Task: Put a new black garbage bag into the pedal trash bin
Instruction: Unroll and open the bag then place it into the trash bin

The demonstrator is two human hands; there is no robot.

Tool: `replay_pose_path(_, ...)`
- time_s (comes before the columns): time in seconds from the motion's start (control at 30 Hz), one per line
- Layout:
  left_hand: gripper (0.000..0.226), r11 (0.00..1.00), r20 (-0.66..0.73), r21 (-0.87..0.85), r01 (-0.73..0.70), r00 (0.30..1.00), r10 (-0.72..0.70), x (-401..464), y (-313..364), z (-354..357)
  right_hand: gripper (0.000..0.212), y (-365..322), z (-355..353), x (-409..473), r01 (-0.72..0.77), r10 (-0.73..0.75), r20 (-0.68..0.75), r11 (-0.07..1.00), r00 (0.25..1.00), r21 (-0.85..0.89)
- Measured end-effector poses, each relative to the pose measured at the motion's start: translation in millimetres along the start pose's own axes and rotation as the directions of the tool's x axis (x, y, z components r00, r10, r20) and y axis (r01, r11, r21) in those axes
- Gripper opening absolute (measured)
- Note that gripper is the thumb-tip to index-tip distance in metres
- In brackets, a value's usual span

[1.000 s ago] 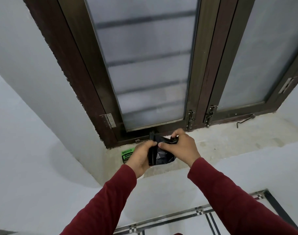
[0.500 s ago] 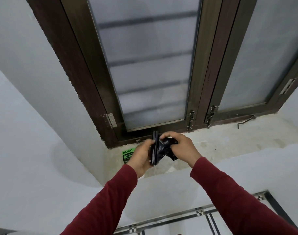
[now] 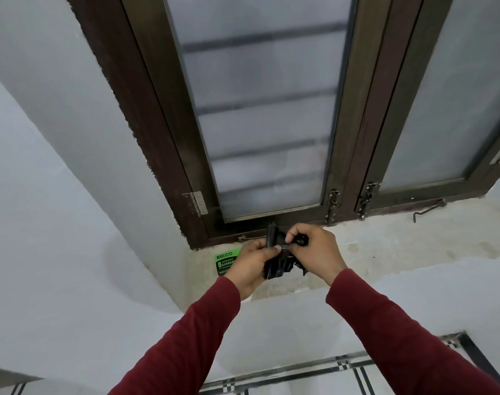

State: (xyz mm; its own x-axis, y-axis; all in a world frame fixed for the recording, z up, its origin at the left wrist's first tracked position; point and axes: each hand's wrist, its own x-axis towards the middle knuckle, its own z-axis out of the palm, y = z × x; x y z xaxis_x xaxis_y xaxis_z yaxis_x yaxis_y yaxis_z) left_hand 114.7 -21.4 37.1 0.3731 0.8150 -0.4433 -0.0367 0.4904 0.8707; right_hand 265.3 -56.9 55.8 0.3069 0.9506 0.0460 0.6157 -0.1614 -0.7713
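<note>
A folded black garbage bag [image 3: 277, 263] is held up over the window sill [image 3: 385, 252], between both hands. My left hand [image 3: 250, 266] grips the folded stack from the left. My right hand [image 3: 317, 252] pinches a layer of the bag at its upper right edge. A green and black garbage bag packet [image 3: 225, 260] lies on the sill, partly hidden behind my left hand. The pedal trash bin is not in view.
A dark brown window frame [image 3: 157, 155] with frosted glass rises behind the sill, with latches [image 3: 332, 205] at its base. A metal hook [image 3: 428, 209] lies on the sill at the right. White walls close in on the left. Tiled floor [image 3: 342, 377] shows below.
The flat folded bag has been turned edge-on and is coming apart. My right hand has moved to pinch one layer at the top while my left keeps the stack.
</note>
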Motion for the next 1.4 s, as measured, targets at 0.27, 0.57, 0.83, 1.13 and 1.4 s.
replay_pose_path(0.27, 0.026, 0.997, -0.137, 0.073, 0.011, 0.991, -0.001, 3.8, 2.8, -3.7, 0.037, -6.2, 0.4, 2.6, -0.149, 0.144, 0.095, 0.988, 0.985, 0.048)
replay_pose_path(0.57, 0.013, 0.998, -0.035, -0.035, -0.050, 0.998, 0.049, 7.8, -3.0, -9.0, 0.019, -1.6, 8.9, 1.6, -0.034, 0.038, -0.057, 0.997, 0.998, 0.070)
replay_pose_path(0.83, 0.033, 0.995, -0.104, -0.088, 0.037, 0.993, -0.046, 6.8, 0.3, -10.5, 0.041, -2.4, 6.8, 3.0, -0.136, 0.123, 0.120, 0.986, 0.985, 0.102)
replay_pose_path(1.13, 0.015, 0.998, -0.103, -0.060, -0.036, 0.994, 0.030, 6.0, 2.4, -14.4, 0.019, 1.2, 7.7, -0.7, -0.104, 0.119, -0.063, 0.974, 0.991, 0.201)
replay_pose_path(1.4, 0.018, 0.996, -0.063, -0.087, -0.023, 0.998, 0.017, 4.2, 2.6, -15.9, 0.040, -2.3, 6.4, -0.4, -0.130, 0.116, 0.081, 0.972, 0.990, 0.196)
